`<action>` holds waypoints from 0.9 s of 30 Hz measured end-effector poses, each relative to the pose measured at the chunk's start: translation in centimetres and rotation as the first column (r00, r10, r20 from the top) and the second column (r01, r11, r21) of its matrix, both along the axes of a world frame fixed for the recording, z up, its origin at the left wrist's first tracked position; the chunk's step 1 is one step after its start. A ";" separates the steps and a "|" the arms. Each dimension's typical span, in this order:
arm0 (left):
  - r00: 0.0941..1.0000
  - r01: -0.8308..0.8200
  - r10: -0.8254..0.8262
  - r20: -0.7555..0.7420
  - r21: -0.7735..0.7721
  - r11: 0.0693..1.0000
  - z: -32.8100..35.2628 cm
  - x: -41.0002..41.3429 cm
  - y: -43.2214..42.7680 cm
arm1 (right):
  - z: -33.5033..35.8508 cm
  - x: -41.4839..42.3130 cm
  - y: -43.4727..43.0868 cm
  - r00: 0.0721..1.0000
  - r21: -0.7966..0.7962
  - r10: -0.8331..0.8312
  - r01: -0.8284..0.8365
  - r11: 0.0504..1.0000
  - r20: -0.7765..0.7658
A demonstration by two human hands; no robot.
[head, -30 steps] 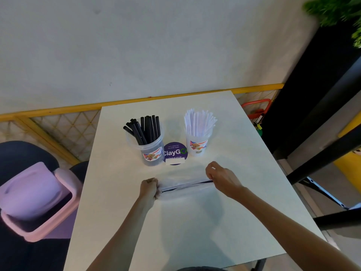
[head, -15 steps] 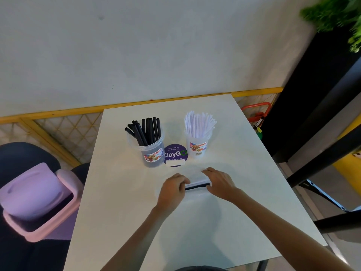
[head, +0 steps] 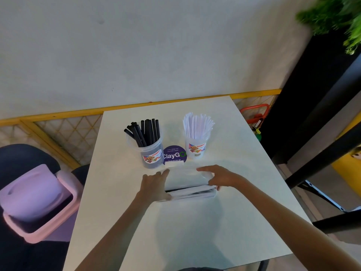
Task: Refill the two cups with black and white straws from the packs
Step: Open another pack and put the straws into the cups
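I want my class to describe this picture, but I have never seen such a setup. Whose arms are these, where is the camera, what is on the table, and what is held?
There is no machine: a person works with bare hands, filmed by one wide camera worn on their head, looking down at them. On the white table stand two clear cups: the left cup holds black straws, the right cup white straws, with a round purple label between them. Nearer the person, the left hand and the right hand each hold one end of a folded plastic pack. A pink bin stands left of the table.
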State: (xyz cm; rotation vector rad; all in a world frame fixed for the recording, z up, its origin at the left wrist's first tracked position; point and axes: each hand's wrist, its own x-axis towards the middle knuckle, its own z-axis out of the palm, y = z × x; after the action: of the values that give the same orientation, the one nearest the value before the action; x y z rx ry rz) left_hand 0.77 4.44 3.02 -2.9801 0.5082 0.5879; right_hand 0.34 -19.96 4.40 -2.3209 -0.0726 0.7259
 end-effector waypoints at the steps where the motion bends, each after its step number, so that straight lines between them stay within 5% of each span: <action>1: 1.000 -0.006 0.006 -0.002 -0.009 1.000 0.2 0.1 0.2 | 0.0 0.1 -0.1 1.000 0.026 -0.001 0.002 1.000 -0.024; 7: 0.995 -0.030 0.027 -0.097 -0.023 0.999 -1.4 -0.6 0.1 | -1.9 -1.0 0.6 0.991 -0.102 0.026 -0.039 0.994 -0.131; 10: 0.992 -0.121 0.111 -0.053 -0.250 0.961 -2.2 -1.2 0.5 | -2.5 -1.0 0.8 0.989 -0.124 0.030 -0.049 0.991 -0.147; 13: 0.864 -0.350 0.498 0.074 -0.623 0.699 -2.5 -2.3 0.5 | -2.6 -0.8 0.8 0.990 -0.164 0.064 -0.085 0.983 -0.129; 16: 0.591 -0.673 0.772 -0.233 -0.670 0.314 -2.7 -2.9 0.2 | -3.0 -0.6 0.7 0.986 -0.227 0.114 -0.139 0.964 -0.120; 20: 0.458 -0.841 0.752 -0.474 -0.504 0.195 -4.2 -2.8 0.3 | -2.9 -0.9 1.3 0.971 -0.366 0.226 -0.241 0.899 -0.084; 24: 0.398 -0.831 0.757 -0.518 -0.554 0.057 -4.8 -3.1 0.3 | -2.3 -1.2 3.4 0.883 -0.648 0.407 -0.171 0.742 0.233; 27: 0.399 -0.807 0.743 -0.536 -0.591 0.007 -4.5 -3.5 0.3 | -2.1 -1.0 6.1 0.766 -0.656 0.515 -0.166 0.736 0.385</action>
State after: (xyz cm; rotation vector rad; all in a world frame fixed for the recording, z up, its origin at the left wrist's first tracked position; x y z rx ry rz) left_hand -2.73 4.77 -1.48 -3.8708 -1.6127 0.5606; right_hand -0.69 -13.84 2.28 -3.1223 -0.6677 0.2240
